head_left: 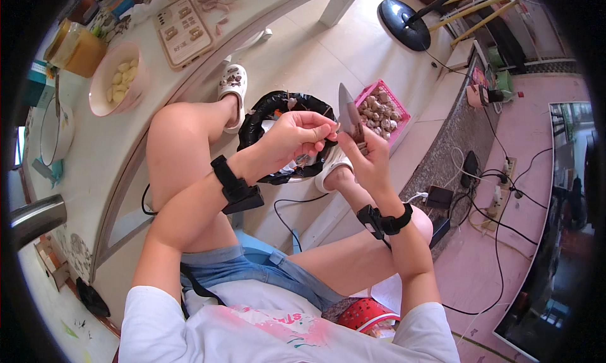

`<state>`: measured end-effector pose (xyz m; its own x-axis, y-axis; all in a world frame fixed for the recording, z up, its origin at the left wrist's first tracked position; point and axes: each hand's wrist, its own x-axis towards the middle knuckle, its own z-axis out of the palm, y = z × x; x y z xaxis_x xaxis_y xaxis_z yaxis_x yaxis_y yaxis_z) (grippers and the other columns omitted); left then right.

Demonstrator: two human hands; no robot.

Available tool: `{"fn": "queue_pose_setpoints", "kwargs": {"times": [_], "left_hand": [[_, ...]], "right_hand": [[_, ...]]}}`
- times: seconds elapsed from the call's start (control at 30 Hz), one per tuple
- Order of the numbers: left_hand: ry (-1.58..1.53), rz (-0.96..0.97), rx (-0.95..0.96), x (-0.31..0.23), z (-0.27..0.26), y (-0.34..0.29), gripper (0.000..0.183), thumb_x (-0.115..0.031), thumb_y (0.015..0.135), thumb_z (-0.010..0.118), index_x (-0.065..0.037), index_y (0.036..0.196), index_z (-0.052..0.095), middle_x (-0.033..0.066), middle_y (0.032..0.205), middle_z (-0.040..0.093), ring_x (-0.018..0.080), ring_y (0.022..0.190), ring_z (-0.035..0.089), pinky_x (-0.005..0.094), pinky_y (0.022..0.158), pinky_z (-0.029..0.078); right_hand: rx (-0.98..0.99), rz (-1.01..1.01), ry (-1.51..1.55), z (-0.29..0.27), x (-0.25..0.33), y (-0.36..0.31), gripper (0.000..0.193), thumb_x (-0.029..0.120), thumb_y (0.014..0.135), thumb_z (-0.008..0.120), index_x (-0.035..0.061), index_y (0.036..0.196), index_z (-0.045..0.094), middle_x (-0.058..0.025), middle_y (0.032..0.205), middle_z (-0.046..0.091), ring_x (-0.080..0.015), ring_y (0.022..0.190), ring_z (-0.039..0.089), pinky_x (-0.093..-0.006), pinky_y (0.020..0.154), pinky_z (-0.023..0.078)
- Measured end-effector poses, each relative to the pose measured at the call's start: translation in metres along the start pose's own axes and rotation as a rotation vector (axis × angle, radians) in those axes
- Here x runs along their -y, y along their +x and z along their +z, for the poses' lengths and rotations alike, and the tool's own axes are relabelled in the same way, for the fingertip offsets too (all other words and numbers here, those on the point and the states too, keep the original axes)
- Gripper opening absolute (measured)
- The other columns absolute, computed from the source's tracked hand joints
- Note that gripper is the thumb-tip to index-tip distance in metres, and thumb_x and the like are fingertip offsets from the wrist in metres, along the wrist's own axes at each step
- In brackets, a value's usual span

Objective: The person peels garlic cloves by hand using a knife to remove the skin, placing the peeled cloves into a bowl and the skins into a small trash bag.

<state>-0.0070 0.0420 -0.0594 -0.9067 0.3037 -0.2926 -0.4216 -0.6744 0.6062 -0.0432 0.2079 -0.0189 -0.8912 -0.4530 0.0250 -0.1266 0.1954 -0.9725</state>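
Over the black-lined trash bin, my left hand is closed in a pinch. Between thumb and forefinger it holds a small pale piece that looks like a garlic clove, mostly covered by the fingertips. My right hand grips a knife by its handle, blade pointing up and away, right beside the clove. Just beyond that hand, a pink basket of garlic bulbs stands on the floor. Peeled cloves lie in a pale pink bowl on the table at left.
The white table also bears a patterned tray, an amber-filled jar and a white enamel bowl. Cables and a power strip lie at right beside a large dark screen. A round black stand base is farther off.
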Motion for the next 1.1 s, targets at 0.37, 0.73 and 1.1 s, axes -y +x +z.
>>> {"fn": "queue_pose_setpoints", "kwargs": {"times": [0.37, 0.73, 1.1], "left_hand": [[0.151, 0.074, -0.025, 0.001, 0.01, -0.001, 0.013, -0.008, 0.081, 0.063, -0.002, 0.093, 0.063, 0.0019, 0.075, 0.061, 0.0061, 0.059, 0.054, 0.0177, 0.051, 0.046], [0.235, 0.162, -0.123, -0.001, 0.014, -0.003, 0.012, -0.006, 0.079, 0.065, -0.001, 0.09, 0.064, 0.0029, 0.076, 0.062, 0.006, 0.058, 0.056, 0.0174, 0.05, 0.046], [0.281, 0.203, -0.149, 0.0, 0.016, -0.003, 0.011, -0.005, 0.078, 0.065, -0.001, 0.089, 0.064, 0.0032, 0.075, 0.063, 0.0057, 0.058, 0.056, 0.0169, 0.049, 0.045]], "right_hand": [[-0.002, -0.121, -0.274, -0.01, -0.002, -0.001, 0.017, 0.012, 0.078, 0.064, -0.0034, 0.081, 0.06, -0.0096, 0.06, 0.059, -0.0065, 0.053, 0.049, -0.0235, 0.048, 0.04], [-0.087, -0.185, -0.317, -0.006, -0.004, 0.0, 0.017, 0.013, 0.076, 0.066, -0.0019, 0.076, 0.058, -0.0101, 0.056, 0.054, -0.0114, 0.047, 0.047, -0.0256, 0.045, 0.038], [-0.099, -0.174, -0.327, -0.004, -0.002, 0.0, 0.017, 0.012, 0.076, 0.066, -0.0016, 0.073, 0.057, -0.0091, 0.054, 0.052, -0.0113, 0.046, 0.045, -0.0256, 0.044, 0.036]]}}
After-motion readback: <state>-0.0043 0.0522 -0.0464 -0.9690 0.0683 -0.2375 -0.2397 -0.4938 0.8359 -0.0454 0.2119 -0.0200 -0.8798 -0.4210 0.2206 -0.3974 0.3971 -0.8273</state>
